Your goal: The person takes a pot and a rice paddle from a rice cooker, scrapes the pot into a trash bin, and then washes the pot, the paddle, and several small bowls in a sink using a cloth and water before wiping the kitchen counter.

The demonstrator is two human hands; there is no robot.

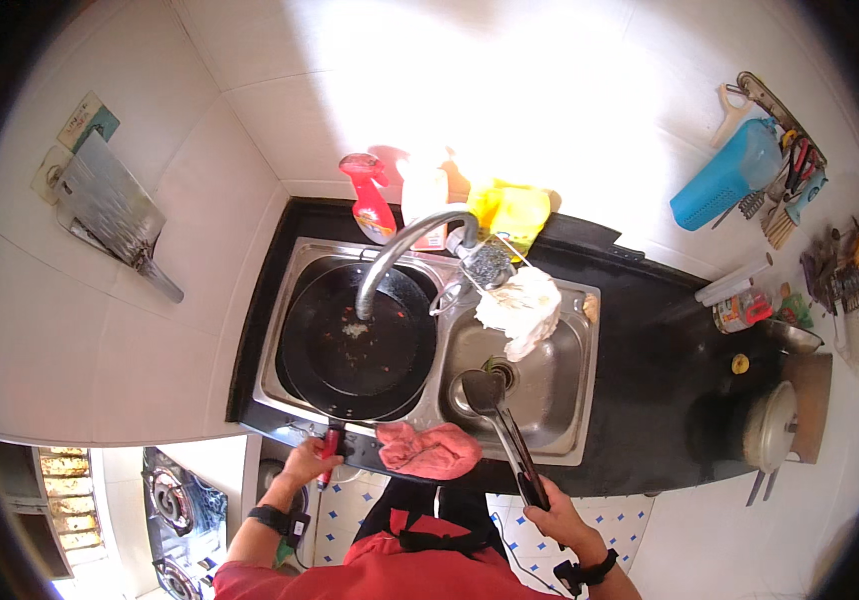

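Head camera: a black pan [350, 365] lies in the left basin [279, 310] of the steel sink [589, 400], nearly filling it from back edge to front edge, with pale food scraps [355, 329] and small reddish bits on its bottom. The left hand [308, 463] is curled closed on the pan's red handle [331, 443], which juts over the front edge of the sink. Fingers of the right hand [560, 517] are wrapped around the dark end of a long ladle [485, 392], its bowl hanging over the front left part of the right basin [558, 375]; a second shaft seems to run alongside. That basin has a green scrap [494, 363] near the drain, and a whitish cloth [525, 308] hangs into its back side. A pink cloth [430, 450] lies along the sink's front edge. At the back edge of the black counter [650, 400] stand a red spray bottle [368, 200] and a yellow packet [512, 215]. Toward the right end sits a lidded pot [770, 425], contents hidden.
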